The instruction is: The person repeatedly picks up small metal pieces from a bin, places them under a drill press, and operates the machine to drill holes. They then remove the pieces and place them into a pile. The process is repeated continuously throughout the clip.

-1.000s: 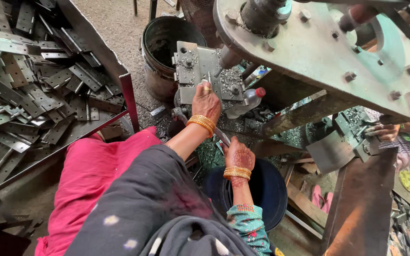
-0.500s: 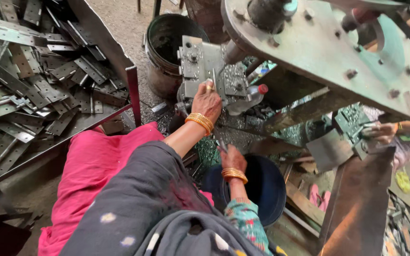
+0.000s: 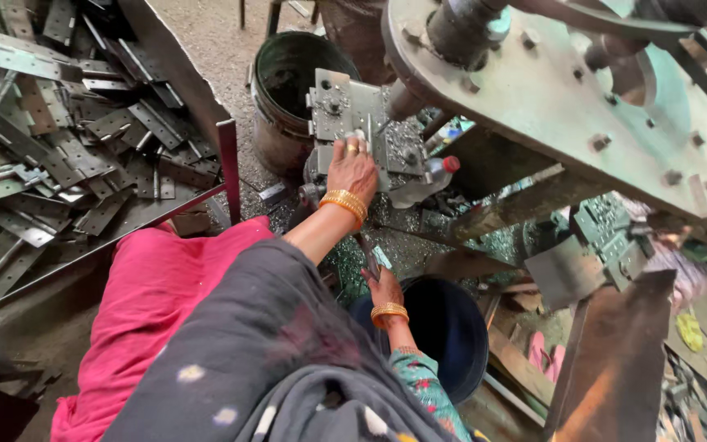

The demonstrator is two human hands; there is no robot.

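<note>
Resting beside dark-bottomed bucket, hands

The right hand has dropped lower — a second ago raised beside the press, now down at the blue bucket's rim. The left hand has slid slightly up the die block.

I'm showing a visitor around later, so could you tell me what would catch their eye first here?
Probably the left hand pressed on the grey press die block at centre, under the big green machine wheel. Then the heap of metal strips at left, and the right hand above the dark blue bucket.
</note>
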